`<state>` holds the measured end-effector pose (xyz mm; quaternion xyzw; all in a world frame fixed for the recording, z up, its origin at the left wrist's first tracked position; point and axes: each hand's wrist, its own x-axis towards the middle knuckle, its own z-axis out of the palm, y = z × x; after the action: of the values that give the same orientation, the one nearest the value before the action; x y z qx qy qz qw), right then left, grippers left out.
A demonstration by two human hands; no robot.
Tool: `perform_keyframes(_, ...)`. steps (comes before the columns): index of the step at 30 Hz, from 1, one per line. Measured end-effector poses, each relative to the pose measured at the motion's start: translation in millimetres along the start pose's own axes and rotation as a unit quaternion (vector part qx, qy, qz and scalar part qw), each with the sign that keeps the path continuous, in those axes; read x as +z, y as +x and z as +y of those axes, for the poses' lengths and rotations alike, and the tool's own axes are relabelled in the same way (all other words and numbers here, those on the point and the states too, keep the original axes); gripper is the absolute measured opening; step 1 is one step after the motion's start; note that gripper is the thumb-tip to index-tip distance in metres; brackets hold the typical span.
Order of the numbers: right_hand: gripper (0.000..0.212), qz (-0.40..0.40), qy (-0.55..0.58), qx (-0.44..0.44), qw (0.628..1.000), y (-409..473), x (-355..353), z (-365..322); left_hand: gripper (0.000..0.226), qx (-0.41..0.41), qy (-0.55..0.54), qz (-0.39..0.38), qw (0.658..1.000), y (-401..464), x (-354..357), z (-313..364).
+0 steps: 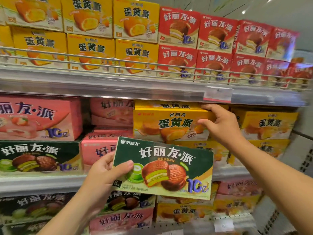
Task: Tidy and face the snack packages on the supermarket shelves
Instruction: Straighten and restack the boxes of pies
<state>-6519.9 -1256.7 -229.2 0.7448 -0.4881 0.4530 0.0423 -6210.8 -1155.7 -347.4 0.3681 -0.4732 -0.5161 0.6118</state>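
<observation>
The left hand (pixel 108 168) holds a green box (pixel 162 168) of chocolate pies in front of the middle shelf (pixel 101 89). Its grip is narrow and closed on the box's left short edge, thumb on the printed face and the other fingers behind. The box hangs a little tilted, its right end lower, free of any shelf. The right hand (pixel 220 122) grips the upper right corner of a yellow box (pixel 171 124) that stands on top of a stack in the middle shelf; the fingers curl over the top edge and the thumb lies on the front face.

The boxes are thin cardboard, so I judge them light and stiff, but easy to dent at the corners. The printed face looks smooth and maybe a bit slippery. It is better to take a box by its short ends or flat under the bottom, not to squeeze the middle. Matching green boxes (pixel 39 156) stand at the left of this shelf, probably where this one belongs. The edges of the view are blurred, so the far boxes are not clear.
</observation>
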Motion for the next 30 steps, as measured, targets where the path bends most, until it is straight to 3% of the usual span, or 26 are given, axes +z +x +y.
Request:
perform_keyframes(4,0.043,-0.013,-0.010,0.001,1.000,7.8,-24.9,40.4,0.046,0.002,-0.001,0.000,1.000,7.9,44.9,-20.9)
perform_keyframes(10,0.047,-0.064,-0.056,-0.058,0.995,17.9,-43.3,77.0,0.059,0.004,0.002,0.025,1.000,17.7,99.5,-45.5)
perform_keyframes(14,0.056,-0.130,-0.143,-0.074,0.978,23.8,-47.6,86.7,0.066,0.000,0.013,0.047,0.999,14.2,119.4,-53.8)
perform_keyframes(20,0.077,-0.160,-0.213,-0.208,0.941,32.0,-39.3,62.9,0.069,-0.003,0.043,0.080,0.996,1.6,128.2,-55.7)
perform_keyframes(30,0.069,-0.154,-0.208,-0.179,0.949,44.9,-29.4,70.9,0.075,-0.023,0.032,0.089,0.995,-5.3,120.1,-59.0)
